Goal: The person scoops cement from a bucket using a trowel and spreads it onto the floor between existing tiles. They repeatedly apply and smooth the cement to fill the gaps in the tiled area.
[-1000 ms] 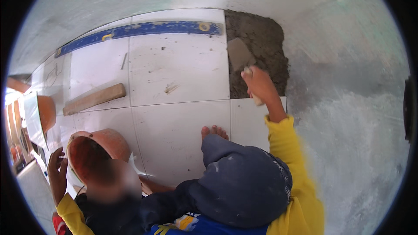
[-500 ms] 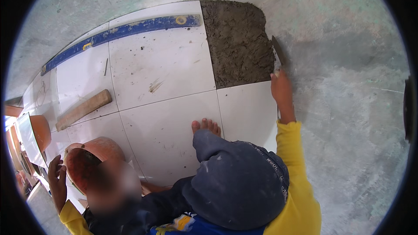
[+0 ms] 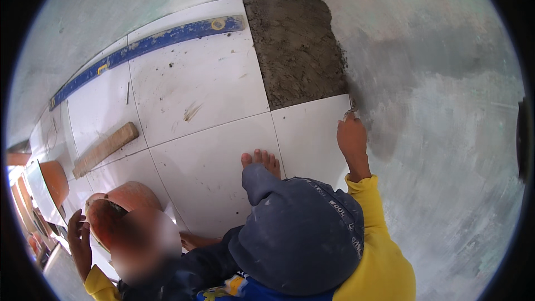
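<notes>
My right hand (image 3: 353, 138) is closed around the handle of a trowel (image 3: 352, 103), whose blade shows only as a thin sliver against the wall. It is at the lower right corner of a patch of wet grey mortar (image 3: 298, 50). The mortar fills a tile-sized space in the corner, its surface marked with smeared strokes. On the far left, my left hand (image 3: 81, 239) hangs beside an orange bucket (image 3: 134, 194) with its fingers loosely apart. Nothing shows in it. Whether it touches the bucket rim I cannot tell.
White floor tiles (image 3: 206, 89) border the mortar, with crumbs scattered on them. A blue spirit level (image 3: 150, 42) lies along the back wall. A wooden block (image 3: 106, 149) and an orange basin (image 3: 56, 181) are at left. The grey wall (image 3: 434, 134) rises close on the right.
My right hand has drawn the trowel toward me, down along the mortar's right edge to its near corner. The mortar looks smoother. My left hand has stayed beside the bucket.
</notes>
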The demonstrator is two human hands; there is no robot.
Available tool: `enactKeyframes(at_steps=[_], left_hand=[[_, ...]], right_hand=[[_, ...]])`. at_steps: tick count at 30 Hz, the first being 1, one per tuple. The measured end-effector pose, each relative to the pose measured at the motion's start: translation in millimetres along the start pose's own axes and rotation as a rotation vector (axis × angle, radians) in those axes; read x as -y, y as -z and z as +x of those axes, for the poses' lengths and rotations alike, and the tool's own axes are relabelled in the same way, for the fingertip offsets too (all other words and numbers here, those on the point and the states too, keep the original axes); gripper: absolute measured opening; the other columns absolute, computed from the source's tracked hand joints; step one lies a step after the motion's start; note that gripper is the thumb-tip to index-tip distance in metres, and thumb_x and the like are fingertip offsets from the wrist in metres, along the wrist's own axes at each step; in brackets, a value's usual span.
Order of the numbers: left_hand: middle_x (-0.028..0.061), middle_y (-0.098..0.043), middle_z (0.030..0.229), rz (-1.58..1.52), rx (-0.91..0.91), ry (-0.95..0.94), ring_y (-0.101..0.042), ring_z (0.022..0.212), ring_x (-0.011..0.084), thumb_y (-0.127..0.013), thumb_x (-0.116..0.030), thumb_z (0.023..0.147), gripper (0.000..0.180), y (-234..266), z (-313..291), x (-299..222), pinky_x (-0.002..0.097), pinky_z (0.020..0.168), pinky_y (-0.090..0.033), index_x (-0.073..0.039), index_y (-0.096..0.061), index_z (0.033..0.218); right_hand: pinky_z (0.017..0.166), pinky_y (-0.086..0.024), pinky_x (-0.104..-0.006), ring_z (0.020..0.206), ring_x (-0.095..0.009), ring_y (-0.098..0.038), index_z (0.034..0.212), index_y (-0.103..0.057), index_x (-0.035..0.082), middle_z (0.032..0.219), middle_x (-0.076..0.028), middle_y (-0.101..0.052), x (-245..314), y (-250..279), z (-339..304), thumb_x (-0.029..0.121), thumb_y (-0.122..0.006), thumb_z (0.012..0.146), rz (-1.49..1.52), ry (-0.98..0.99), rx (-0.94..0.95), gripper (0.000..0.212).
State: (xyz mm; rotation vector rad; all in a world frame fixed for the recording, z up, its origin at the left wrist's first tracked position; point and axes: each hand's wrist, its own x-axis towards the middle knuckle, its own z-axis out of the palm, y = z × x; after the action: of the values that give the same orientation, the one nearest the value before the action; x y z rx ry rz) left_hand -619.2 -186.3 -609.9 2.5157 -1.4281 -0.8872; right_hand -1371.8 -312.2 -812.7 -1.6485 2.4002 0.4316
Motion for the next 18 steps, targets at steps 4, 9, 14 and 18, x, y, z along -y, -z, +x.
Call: enactKeyframes(at_steps=[4,9,14,18], left_hand=[[0.0094,-0.068,0.116,0.062,-0.010,-0.037,-0.061,0.096,0.0182,-0.063,-0.011,0.099,0.040,-0.8,11.6,3.3,0.0324,0.085,-0.051,-0.006,-0.062,0.139],[0.0111,-0.069,0.113,0.006,-0.031,-0.091,-0.064,0.095,0.0192,-0.063,-0.007,0.098,0.039,-0.6,10.4,3.3,0.0335,0.085,-0.053,-0.004,-0.062,0.137],[0.0105,-0.068,0.109,0.008,-0.042,-0.087,-0.063,0.095,0.0183,-0.065,-0.009,0.096,0.040,-2.4,8.1,-17.0,0.0322,0.086,-0.052,-0.003,-0.063,0.135],[0.0098,-0.069,0.108,-0.008,-0.049,-0.070,-0.063,0.095,0.0170,-0.065,-0.010,0.096,0.039,-2.8,4.3,-17.9,0.0315,0.086,-0.052,-0.001,-0.063,0.134]], right_hand=[[0.076,-0.059,-0.0492,0.090,-0.038,-0.071,0.127,-0.055,-0.001,0.104,-0.021,-0.066,-3.5,3.5,-21.9,0.030,-0.060,0.102,0.120,-0.083,-0.232,0.040],[0.055,-0.052,-0.0336,0.063,-0.019,-0.061,0.119,-0.055,0.003,0.084,-0.009,-0.060,2.1,5.4,-38.9,0.037,-0.055,0.106,1.346,-0.374,0.110,0.036],[0.048,-0.048,-0.0311,0.055,-0.016,-0.055,0.116,-0.054,0.005,0.080,-0.007,-0.057,19.1,-13.4,-24.3,0.041,-0.050,0.108,1.790,-0.427,0.222,0.037],[0.045,-0.049,-0.0317,0.053,-0.016,-0.056,0.115,-0.053,0.004,0.078,-0.007,-0.056,62.4,-16.9,-14.1,0.044,-0.048,0.109,1.875,-0.352,0.332,0.041]])
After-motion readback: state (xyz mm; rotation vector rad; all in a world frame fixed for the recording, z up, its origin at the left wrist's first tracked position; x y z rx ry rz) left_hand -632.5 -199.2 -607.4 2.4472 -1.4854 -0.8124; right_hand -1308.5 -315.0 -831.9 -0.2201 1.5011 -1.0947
